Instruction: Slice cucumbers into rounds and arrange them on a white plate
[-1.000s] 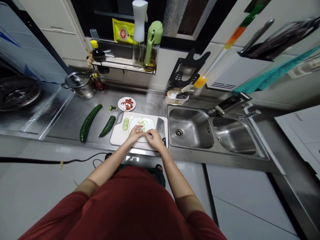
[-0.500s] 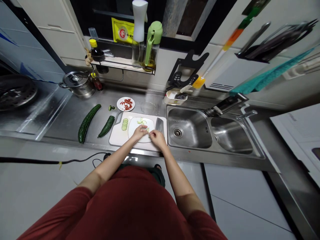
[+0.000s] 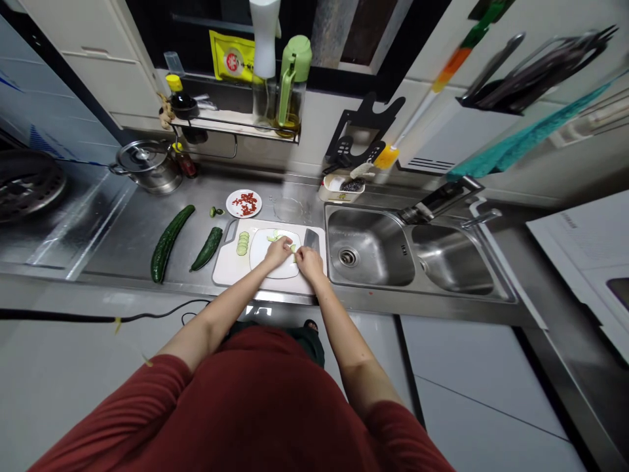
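A white plate (image 3: 260,254) with several pale green cucumber slices near its back edge rests on the white cutting board (image 3: 227,267). Over the plate, my left hand (image 3: 278,252) has its fingers curled together; what they hold, if anything, is too small to tell. My right hand (image 3: 309,262) is close beside it at the plate's right side, pinching at a small cucumber slice (image 3: 293,249). A row of overlapping cucumber slices (image 3: 242,243) lies on the board left of the plate. Behind my right hand, a knife (image 3: 311,241) lies on the board.
Left of the board lie a short cucumber (image 3: 207,249) and a long one (image 3: 170,242). Behind are cucumber ends (image 3: 216,212), a plate of red pieces (image 3: 244,204) and a steel pot (image 3: 147,167). A double sink (image 3: 371,248) adjoins the board's right side.
The fingers of my left hand have curled in from a more spread pose. My right hand remains close to it at the plate's right side. The view has shifted slightly.
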Tool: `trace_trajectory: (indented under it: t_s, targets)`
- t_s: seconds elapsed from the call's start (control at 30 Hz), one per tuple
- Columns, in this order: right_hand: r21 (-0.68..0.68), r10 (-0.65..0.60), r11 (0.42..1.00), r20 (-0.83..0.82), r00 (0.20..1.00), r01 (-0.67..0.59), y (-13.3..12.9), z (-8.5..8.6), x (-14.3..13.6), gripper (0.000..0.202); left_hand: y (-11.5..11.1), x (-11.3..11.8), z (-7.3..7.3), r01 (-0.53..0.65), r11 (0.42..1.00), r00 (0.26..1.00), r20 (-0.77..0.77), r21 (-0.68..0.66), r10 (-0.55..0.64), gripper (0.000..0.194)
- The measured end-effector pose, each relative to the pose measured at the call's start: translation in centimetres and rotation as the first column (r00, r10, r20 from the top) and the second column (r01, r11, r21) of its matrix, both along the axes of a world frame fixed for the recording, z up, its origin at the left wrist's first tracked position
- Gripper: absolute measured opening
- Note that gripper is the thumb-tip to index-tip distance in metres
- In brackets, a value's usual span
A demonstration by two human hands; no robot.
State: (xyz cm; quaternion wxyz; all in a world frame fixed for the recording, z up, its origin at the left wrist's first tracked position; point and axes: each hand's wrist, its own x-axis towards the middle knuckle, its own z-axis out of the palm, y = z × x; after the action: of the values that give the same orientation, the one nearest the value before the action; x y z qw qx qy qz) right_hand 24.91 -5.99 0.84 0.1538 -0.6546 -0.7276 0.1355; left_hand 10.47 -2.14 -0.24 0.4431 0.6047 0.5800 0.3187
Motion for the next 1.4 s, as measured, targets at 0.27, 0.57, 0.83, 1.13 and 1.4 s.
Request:
trace_trajectory:
  t_s: [0.27,0.57,0.83,1.13,1.4]
  targets:
    - [0.01,-0.074,0.997,0.086,0.994,0.073,-1.0,-0.2,-0.6,0.018,-0.8,-0.2,0.1,0.156,0.973,0.955,-0.278,0.167,-0.105,0.022]
    - [-0.144,-0.048,0.986,0.227,0.973,0.082,-3.3,1.1,-1.3,0.034,-1.0,-0.1,0.8,0.227,0.969,0.864,-0.479,0.1,-0.153,0.025]
    - [-0.207,-0.034,0.974,0.27,0.962,0.093,-3.3,1.8,-1.6,0.039,-1.2,0.1,0.8,0.246,0.962,0.83,-0.539,0.122,-0.144,0.024]
    - [-0.218,-0.039,0.971,0.267,0.963,0.099,-3.4,2.0,-1.8,0.04,-1.3,0.0,0.6,0.259,0.958,0.832,-0.533,0.123,-0.156,0.023]
    - [-0.236,-0.043,0.966,0.27,0.962,0.11,-3.2,2.5,-1.8,0.038,-1.2,0.1,0.9,0.252,0.962,0.804,-0.576,0.103,-0.149,0.023]
